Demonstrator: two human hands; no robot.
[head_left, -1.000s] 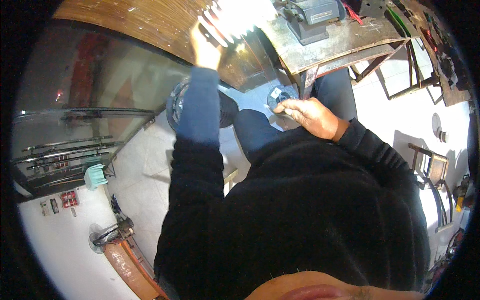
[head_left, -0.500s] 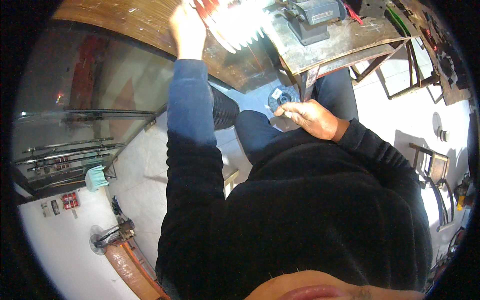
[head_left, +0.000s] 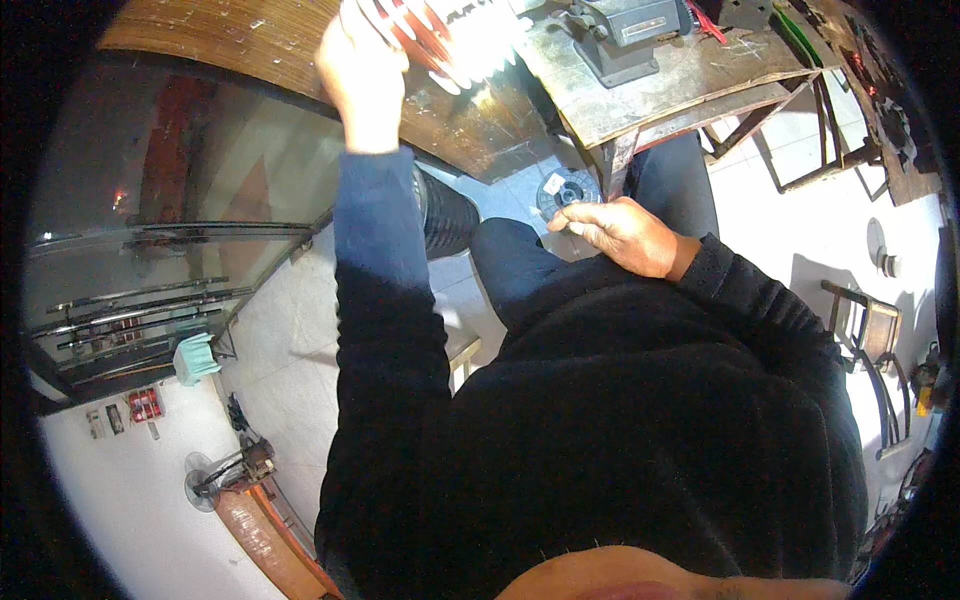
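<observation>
Bands (head_left: 432, 42): red, thin and curved, with pale prongs (head_left: 448, 82) poking out below them; they sit at the top of the view, over the brown wooden table (head_left: 220, 40).
Nearer hand: the left hand (head_left: 362, 75) is right beside the bands, so they lie just to its right.
Farther hand: the right hand (head_left: 632, 238) is low, by the lap, with the bands up and to its left, well apart from it.
Long way of the bands: each one slants from upper left to lower right; bright light hides the rest, so I cannot tell how long the whole thing is.
Left fingers: bent at the edge of the bands; the glare is too strong to tell if they grip.
Right fingers: thumb and pointing finger pressed together at the tips; anything thin between them is too small to see.
Spool (head_left: 568, 186): round, flat and dark blue-gray, with a ring in its middle and a white label; it is just past the right fingertips, lower down near the floor.
Bench (head_left: 690, 88): worn wood, scratched and patchy on top.
Tool (head_left: 625, 60): gray, hard and boxy like metal, standing on the bench.
Sleeves (head_left: 385, 340): dark, soft and wrinkly.
</observation>
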